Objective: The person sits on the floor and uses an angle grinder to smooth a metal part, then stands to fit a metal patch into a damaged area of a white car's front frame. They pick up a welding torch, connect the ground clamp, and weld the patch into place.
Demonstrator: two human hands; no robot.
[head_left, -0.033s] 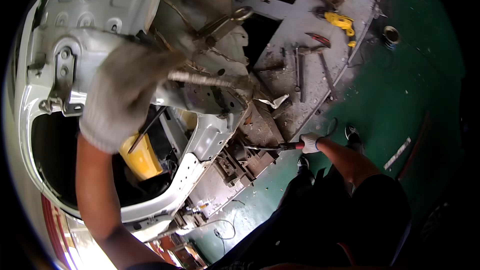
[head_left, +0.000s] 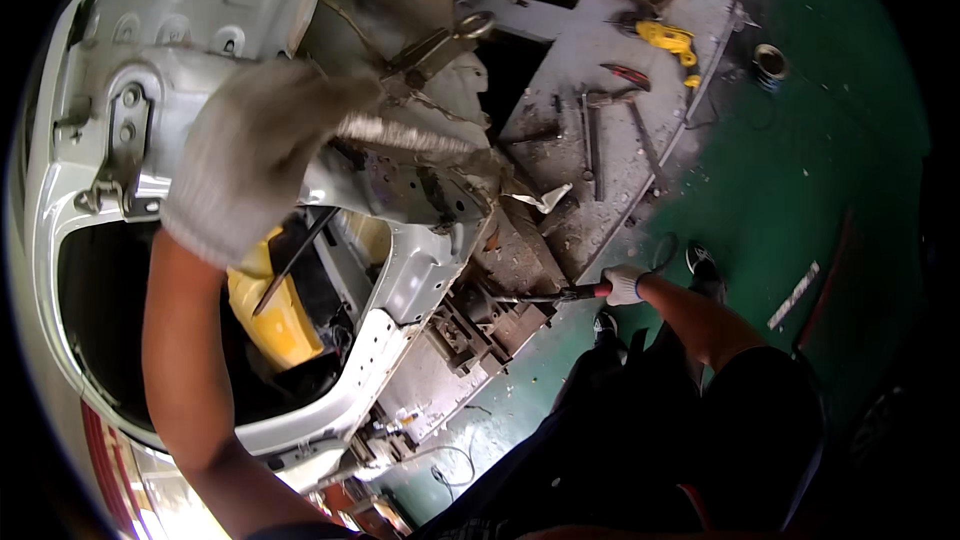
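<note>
My left hand (head_left: 240, 155), in a soiled whitish glove, is raised over the bare grey car body (head_left: 420, 270). Its fingers curl beside a ragged, light metal strip (head_left: 410, 135); blur hides what lies inside them. Below the glove a thin dark rod (head_left: 295, 260) slants across a yellow part (head_left: 275, 315) in the body's opening; I cannot tell whether the hand holds it. Lower right, my gloved right hand (head_left: 624, 285) is closed round the red grip of a long dark-shafted tool (head_left: 550, 295). The shaft points left to a metal clamp (head_left: 465, 335) under the body's edge.
On the grey platform lie a yellow power drill (head_left: 668, 40), a hammer (head_left: 645, 135), a long wrench (head_left: 588, 140) and red-handled pliers (head_left: 628, 76). A round can (head_left: 770, 62) stands on the green floor (head_left: 840, 140). A pull clamp with a ring (head_left: 474, 26) hangs on the torn panel.
My left hand has shifted slightly up and away over the car body. The view has moved a little. My right hand and its tool stay nearly in place.
</note>
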